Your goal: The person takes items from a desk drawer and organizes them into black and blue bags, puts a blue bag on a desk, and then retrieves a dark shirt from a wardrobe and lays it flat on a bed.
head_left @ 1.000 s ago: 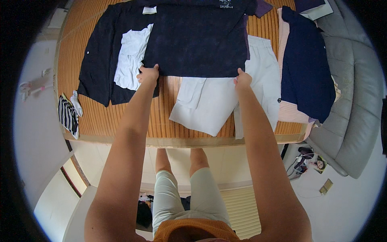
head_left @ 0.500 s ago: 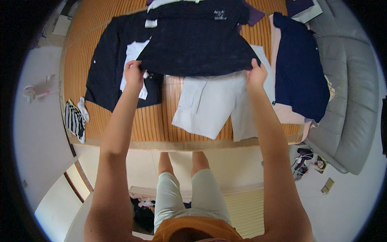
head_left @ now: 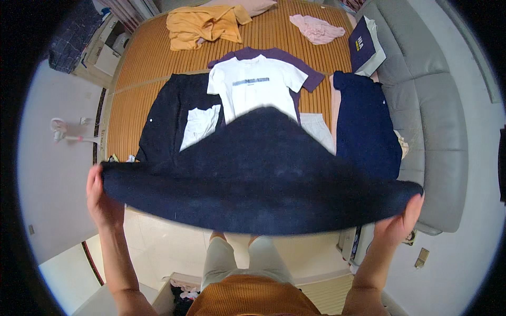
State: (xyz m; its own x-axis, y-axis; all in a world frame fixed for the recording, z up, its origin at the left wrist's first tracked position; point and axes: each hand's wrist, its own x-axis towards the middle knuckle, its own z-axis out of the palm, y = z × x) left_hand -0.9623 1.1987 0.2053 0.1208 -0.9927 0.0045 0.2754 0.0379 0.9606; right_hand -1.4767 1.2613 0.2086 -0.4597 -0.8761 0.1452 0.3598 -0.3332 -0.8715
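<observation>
A black T-shirt point(head_left: 258, 179) is stretched wide in the air in front of me, with its middle rising to a peak. At its left end my left hand point(head_left: 100, 197) is closed on the cloth. My right hand point(head_left: 403, 218) grips the opposite end in the same way. Just past the raised cloth lies a white T-shirt point(head_left: 253, 87) with a printed band, spread over a purple T-shirt point(head_left: 311, 79). The held cloth covers the lower part of the white one and most of the light grey shorts point(head_left: 319, 126).
Black clothing point(head_left: 171, 113) and a small white garment point(head_left: 200, 124) lie left on the ribbed mat point(head_left: 142, 63). A navy garment point(head_left: 366, 121) lies right, near the grey sofa point(head_left: 437, 105) and a dark paper bag point(head_left: 363, 47). Orange point(head_left: 203, 26) and pink clothes point(head_left: 316, 29) lie far back.
Both hands have lifted the black T-shirt toward me and moved well apart, pulling it wide. The white and purple T-shirts beneath are now uncovered. My view takes in more of the far mat.
</observation>
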